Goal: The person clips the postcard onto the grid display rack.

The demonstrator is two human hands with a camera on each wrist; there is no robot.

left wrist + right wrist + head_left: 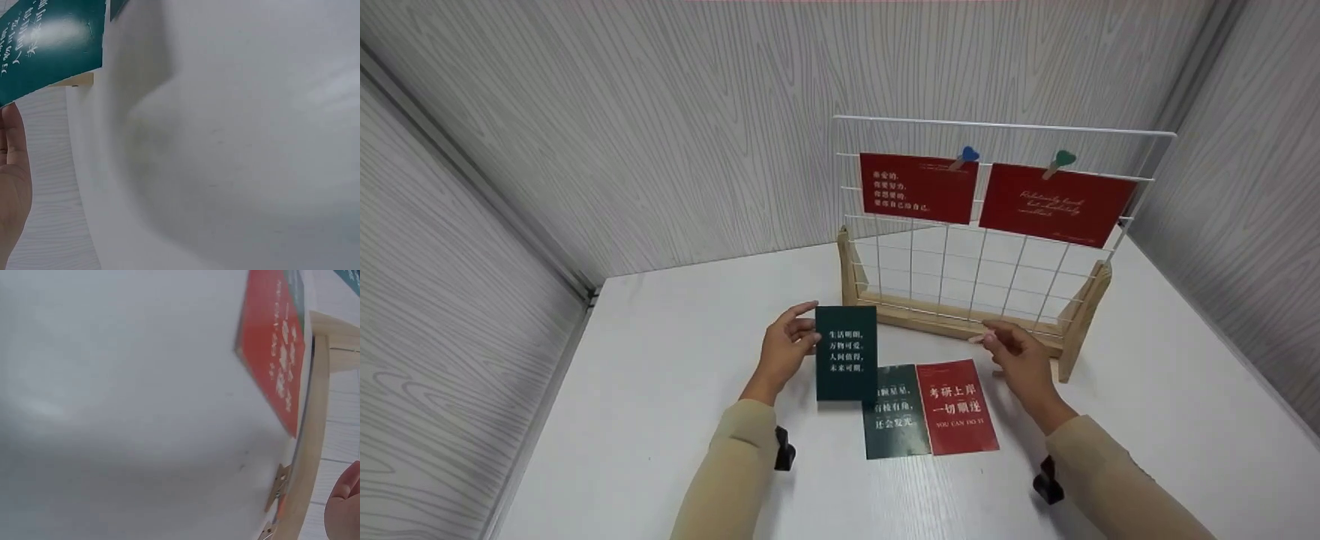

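My left hand (786,346) holds a dark green card (846,352) with white lettering upright by its left edge, above the table. The card's corner also shows in the left wrist view, beside the left hand (12,180). Near the front of the rack's wooden base, my right hand (1024,367) pinches a small clothespin (976,339), mostly hidden by the fingers. Below lie a second green card (896,431), partly covered by the held one, and a red card (958,409) beside it.
A white wire grid rack (1005,129) in a wooden stand (1086,319) stands behind. Two red cards hang on it, the left (919,191) under a blue heart clip (968,154), the right (1054,206) under a green one (1063,158). Clothespins (277,488) lie by the base.
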